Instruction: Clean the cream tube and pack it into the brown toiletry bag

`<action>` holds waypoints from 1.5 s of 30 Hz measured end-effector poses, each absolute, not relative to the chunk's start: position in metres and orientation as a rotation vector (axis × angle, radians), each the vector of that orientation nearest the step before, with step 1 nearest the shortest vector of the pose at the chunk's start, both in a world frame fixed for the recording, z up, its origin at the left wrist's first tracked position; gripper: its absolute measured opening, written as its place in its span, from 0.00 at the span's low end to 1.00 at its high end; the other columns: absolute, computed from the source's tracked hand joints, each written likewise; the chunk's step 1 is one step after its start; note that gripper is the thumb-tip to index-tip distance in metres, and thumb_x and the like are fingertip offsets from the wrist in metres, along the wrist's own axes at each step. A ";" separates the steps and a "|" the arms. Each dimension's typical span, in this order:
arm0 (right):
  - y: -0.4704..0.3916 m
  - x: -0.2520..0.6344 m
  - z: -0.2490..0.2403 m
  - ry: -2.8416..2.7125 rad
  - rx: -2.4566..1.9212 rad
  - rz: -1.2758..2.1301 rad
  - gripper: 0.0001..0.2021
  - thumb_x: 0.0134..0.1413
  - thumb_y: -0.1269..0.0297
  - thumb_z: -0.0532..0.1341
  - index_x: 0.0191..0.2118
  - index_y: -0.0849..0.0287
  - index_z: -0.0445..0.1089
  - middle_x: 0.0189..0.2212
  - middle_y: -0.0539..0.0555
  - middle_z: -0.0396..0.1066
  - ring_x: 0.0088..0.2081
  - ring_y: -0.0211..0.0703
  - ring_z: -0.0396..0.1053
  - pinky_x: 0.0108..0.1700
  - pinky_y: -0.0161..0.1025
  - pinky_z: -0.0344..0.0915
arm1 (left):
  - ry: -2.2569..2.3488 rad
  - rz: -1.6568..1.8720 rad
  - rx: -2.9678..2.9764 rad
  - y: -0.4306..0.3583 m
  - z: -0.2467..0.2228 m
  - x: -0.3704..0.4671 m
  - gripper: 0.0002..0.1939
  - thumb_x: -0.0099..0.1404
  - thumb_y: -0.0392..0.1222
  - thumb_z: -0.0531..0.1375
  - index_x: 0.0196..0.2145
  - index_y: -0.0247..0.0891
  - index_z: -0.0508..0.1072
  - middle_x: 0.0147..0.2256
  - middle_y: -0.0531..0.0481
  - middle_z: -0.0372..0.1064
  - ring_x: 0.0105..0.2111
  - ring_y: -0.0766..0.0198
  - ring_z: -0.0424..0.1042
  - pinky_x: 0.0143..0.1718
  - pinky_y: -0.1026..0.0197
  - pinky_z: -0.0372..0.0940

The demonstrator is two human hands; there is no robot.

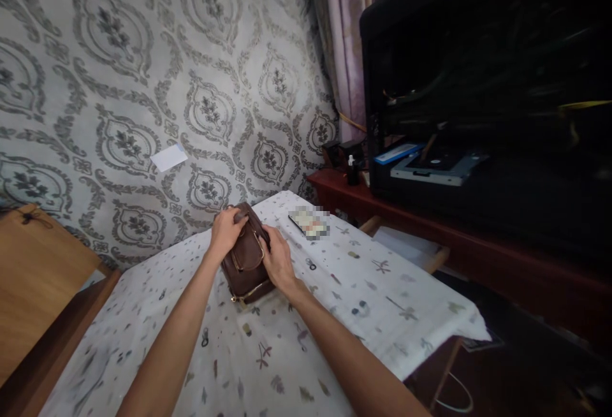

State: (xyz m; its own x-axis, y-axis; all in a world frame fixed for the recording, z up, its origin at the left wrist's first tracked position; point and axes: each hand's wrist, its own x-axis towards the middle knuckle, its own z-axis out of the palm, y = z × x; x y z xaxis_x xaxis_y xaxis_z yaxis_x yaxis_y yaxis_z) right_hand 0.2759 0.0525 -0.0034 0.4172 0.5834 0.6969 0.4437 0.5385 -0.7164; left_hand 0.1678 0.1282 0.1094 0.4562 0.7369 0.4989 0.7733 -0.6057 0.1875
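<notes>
A brown leather bag (247, 252) with gold-coloured zips and a front pocket lies on the white patterned cloth (354, 283). My left hand (226, 231) is at the bag's upper left, its fingers closed on the flap or edge near the top of the pocket. On the bag's right side, my right hand (278, 256) grips the edge beside the pocket, thumb on the front. Some fingertips of both hands are hidden against the bag. A phone (308, 222), partly blurred out, lies on the cloth to the right of the bag.
A large black television (488, 85) stands on a red-brown cabinet (335, 187) at the right, beside a small dark bottle (352, 171). Below it a drawer (406, 248) is pulled out. A wooden board (43, 283) is at the left; patterned wallpaper rises behind the table.
</notes>
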 end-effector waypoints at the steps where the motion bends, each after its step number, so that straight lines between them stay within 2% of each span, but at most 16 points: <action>1: 0.053 0.276 -0.004 -1.205 -1.062 0.106 0.16 0.64 0.69 0.52 0.55 0.58 0.67 0.48 0.61 0.73 0.50 0.50 0.72 0.55 0.49 0.69 | -1.360 -0.858 -2.616 0.128 0.108 0.168 0.08 0.65 0.42 0.59 0.31 0.38 0.74 0.31 0.48 0.72 0.32 0.59 0.69 0.36 0.59 0.60; 7: 0.052 0.277 -0.001 -1.235 -1.022 0.077 0.18 0.63 0.72 0.52 0.55 0.58 0.68 0.48 0.61 0.73 0.51 0.49 0.72 0.56 0.48 0.68 | -1.286 -0.964 -2.592 0.132 0.101 0.165 0.07 0.64 0.42 0.59 0.30 0.38 0.74 0.34 0.45 0.74 0.39 0.56 0.70 0.43 0.57 0.62; 13: 0.052 0.278 0.001 -1.264 -1.022 0.085 0.18 0.63 0.72 0.52 0.55 0.57 0.70 0.49 0.61 0.73 0.52 0.49 0.71 0.57 0.47 0.68 | -1.319 -1.108 -2.724 0.144 0.099 0.161 0.06 0.62 0.41 0.58 0.32 0.38 0.74 0.32 0.47 0.73 0.39 0.55 0.70 0.48 0.53 0.63; 18: 0.052 0.279 0.000 -1.265 -1.032 0.107 0.19 0.64 0.71 0.52 0.56 0.54 0.70 0.50 0.60 0.73 0.52 0.48 0.71 0.58 0.47 0.68 | -1.235 -1.234 -2.812 0.143 0.097 0.159 0.08 0.61 0.43 0.59 0.36 0.38 0.76 0.38 0.46 0.74 0.44 0.55 0.71 0.51 0.52 0.63; 22: 0.051 0.280 0.002 -1.275 -1.043 0.122 0.19 0.64 0.71 0.52 0.57 0.56 0.70 0.50 0.60 0.72 0.52 0.48 0.71 0.58 0.47 0.67 | -1.209 -1.258 -2.860 0.138 0.098 0.157 0.08 0.60 0.44 0.60 0.33 0.37 0.74 0.39 0.45 0.74 0.44 0.54 0.71 0.50 0.53 0.63; 27: 0.051 0.284 0.004 -1.312 -1.055 0.165 0.20 0.60 0.72 0.55 0.57 0.60 0.70 0.50 0.62 0.72 0.53 0.50 0.70 0.59 0.47 0.66 | -1.252 -1.225 -2.875 0.134 0.102 0.157 0.11 0.60 0.47 0.60 0.24 0.39 0.69 0.27 0.50 0.69 0.34 0.57 0.69 0.42 0.55 0.64; 30: 0.050 0.289 0.004 -1.344 -1.034 0.182 0.23 0.57 0.73 0.57 0.59 0.58 0.68 0.52 0.61 0.71 0.55 0.50 0.69 0.59 0.48 0.66 | -1.281 -1.249 -2.910 0.132 0.104 0.153 0.09 0.59 0.46 0.61 0.29 0.38 0.74 0.30 0.49 0.73 0.35 0.57 0.70 0.43 0.55 0.65; 34: 0.047 0.290 0.003 -1.360 -0.990 0.164 0.27 0.56 0.75 0.56 0.61 0.52 0.66 0.55 0.58 0.70 0.58 0.48 0.67 0.61 0.48 0.64 | -1.267 -1.353 -2.949 0.131 0.107 0.138 0.13 0.56 0.45 0.63 0.39 0.40 0.77 0.41 0.47 0.76 0.44 0.55 0.72 0.50 0.54 0.64; 39: 0.047 0.286 0.000 -1.336 -1.022 0.134 0.19 0.59 0.73 0.55 0.51 0.52 0.75 0.57 0.60 0.68 0.57 0.50 0.69 0.60 0.50 0.65 | -1.432 -1.413 -2.913 0.137 0.104 0.108 0.16 0.53 0.47 0.65 0.40 0.39 0.77 0.44 0.46 0.77 0.47 0.53 0.72 0.51 0.52 0.64; 45: 0.051 0.284 -0.004 -1.316 -1.011 0.120 0.17 0.61 0.71 0.55 0.49 0.52 0.77 0.55 0.59 0.69 0.56 0.49 0.70 0.59 0.50 0.66 | -1.470 -1.484 -2.914 0.142 0.095 0.091 0.13 0.49 0.42 0.64 0.35 0.39 0.78 0.39 0.46 0.76 0.42 0.55 0.74 0.43 0.55 0.69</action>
